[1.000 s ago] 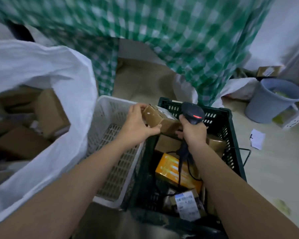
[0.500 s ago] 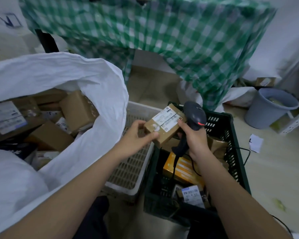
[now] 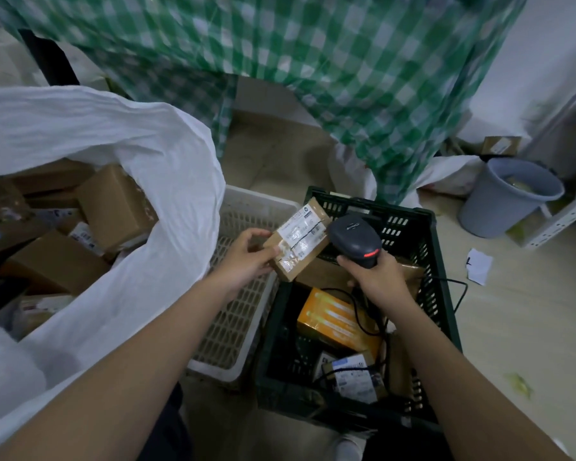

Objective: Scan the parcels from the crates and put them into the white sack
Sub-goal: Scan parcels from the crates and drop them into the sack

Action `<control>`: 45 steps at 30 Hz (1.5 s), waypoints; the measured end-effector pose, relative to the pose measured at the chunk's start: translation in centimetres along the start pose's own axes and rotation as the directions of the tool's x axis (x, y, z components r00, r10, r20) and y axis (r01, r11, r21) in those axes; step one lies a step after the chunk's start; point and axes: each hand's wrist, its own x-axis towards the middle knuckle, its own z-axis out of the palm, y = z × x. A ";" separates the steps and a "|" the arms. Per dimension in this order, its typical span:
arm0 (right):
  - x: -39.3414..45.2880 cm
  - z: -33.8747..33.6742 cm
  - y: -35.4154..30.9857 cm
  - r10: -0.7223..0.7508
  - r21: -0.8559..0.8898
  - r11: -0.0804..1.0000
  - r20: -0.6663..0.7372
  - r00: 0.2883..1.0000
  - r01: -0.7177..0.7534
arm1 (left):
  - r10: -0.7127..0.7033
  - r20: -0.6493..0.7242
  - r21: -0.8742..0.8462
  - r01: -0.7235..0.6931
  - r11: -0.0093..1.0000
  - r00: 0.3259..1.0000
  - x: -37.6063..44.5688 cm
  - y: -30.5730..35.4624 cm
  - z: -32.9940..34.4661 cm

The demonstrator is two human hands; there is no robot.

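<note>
Parcel held up in the left hand, label facing upward: a small brown cardboard box with a white shipping label taped across its top. The fingers curl under its near end and the thumb pinches it from above, so it hangs over the gap between the two crates. Just beside it, on the right, the scanner is gripped by its handle in the right hand, fingers wrapped round; its dark head nearly touches the box's far corner, and a red light glows on its front. A black cable trails from the handle down into the dark green crate.

That crate sits under the right arm and has more parcels in it: an orange box in the middle, a small packet with a blue and white label nearer the person, and brown boxes at the far end, partly hidden behind the hands. The white crate stands touching its left side, and no parcels can be seen in it.

The white sack gapes open on the left, its rim drooping against the white crate, with a heap of brown boxes inside. Behind everything hangs a green checked cloth. Off to the right on the pale floor stand a grey bucket and a scrap of white paper.
</note>
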 end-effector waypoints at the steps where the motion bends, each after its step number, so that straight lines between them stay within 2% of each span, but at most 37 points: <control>1: -0.1 0.0 0.1 0.012 0.027 1.000 0.011 1.000 -0.012 | -0.015 -0.015 -0.002 0.015 1.000 1.000 0.2 -0.1 0.2; 3: -0.4 0.4 0.4 0.067 0.141 0.988 0.011 0.998 -0.068 | -0.076 0.019 -0.069 0.078 0.995 0.997 0.3 -0.1 0.7; 6: -0.8 1.7 0.4 0.151 0.321 0.935 0.025 0.988 -0.151 | -0.142 0.154 -0.185 0.169 0.968 0.978 -0.1 0.2 2.4; 9: -0.9 2.5 0.1 0.176 0.442 0.879 0.046 0.983 -0.178 | -0.167 0.197 -0.249 0.214 0.944 0.966 -0.3 0.1 3.8; 13: -0.3 1.7 -0.9 0.163 0.529 0.831 0.059 0.985 -0.170 | -0.167 0.246 -0.113 0.199 0.973 0.955 -0.2 0.2 3.7; 16: 0.0 0.1 -1.9 0.132 0.460 0.876 0.062 0.989 -0.146 | -0.099 0.137 -0.178 0.123 0.976 0.986 0.2 0.5 2.7; 18: -0.1 -0.7 -2.3 0.111 0.383 0.911 0.135 0.985 -0.155 | -0.047 0.073 -0.242 0.063 0.968 0.996 0.3 0.8 2.2; 20: -0.2 -0.6 -2.5 0.114 0.345 0.924 0.167 0.979 -0.166 | -0.019 0.027 -0.187 0.024 0.982 0.999 0.2 1.0 1.8; 22: -0.2 0.0 -2.3 0.137 0.369 0.916 0.085 0.987 -0.159 | -0.027 -0.025 -0.161 0.022 0.987 0.999 0.2 1.0 1.6; 24: -0.1 0.5 -1.9 0.168 0.433 0.889 -0.004 0.986 -0.150 | -0.044 -0.071 -0.216 0.027 0.976 0.996 0.2 0.9 1.5; 29: -0.8 2.0 -1.9 0.170 0.504 0.850 0.011 0.985 -0.152 | -0.070 -0.088 -0.340 0.036 0.940 0.994 0.1 0.7 2.2; 31: -1.1 2.4 -2.3 0.161 0.528 0.839 -0.003 0.987 -0.135 | -0.056 -0.079 -0.257 0.033 0.966 0.995 0.1 0.5 2.6; 33: -1.0 2.2 -2.7 0.187 0.543 0.830 -0.048 0.981 -0.132 | -0.010 -0.077 -0.040 0.007 0.999 0.997 0.2 0.2 2.5; 36: -0.5 1.1 -3.3 0.233 0.545 0.825 -0.082 0.969 -0.152 | 0.135 -0.033 0.169 -0.127 0.977 0.990 -0.1 0.1 1.7; 38: -0.5 0.5 -3.7 0.256 0.526 0.830 -0.059 0.965 -0.188 | 0.265 0.055 0.272 -0.270 0.924 0.963 -0.4 0.2 1.4; 40: -0.5 0.2 -3.9 0.280 0.493 0.838 -0.026 0.960 -0.231 | 0.379 0.141 0.446 -0.400 0.801 0.915 -0.7 0.2 1.3; 42: -0.5 0.1 -4.1 0.297 0.463 0.848 -0.012 0.955 -0.258 | 0.462 0.177 0.636 -0.459 0.620 0.869 -1.0 0.0 1.3; 45: -0.4 0.2 -4.1 0.311 0.402 0.871 -0.009 0.950 -0.281 | 0.567 0.175 0.856 -0.409 0.317 0.805 -1.1 -0.2 1.2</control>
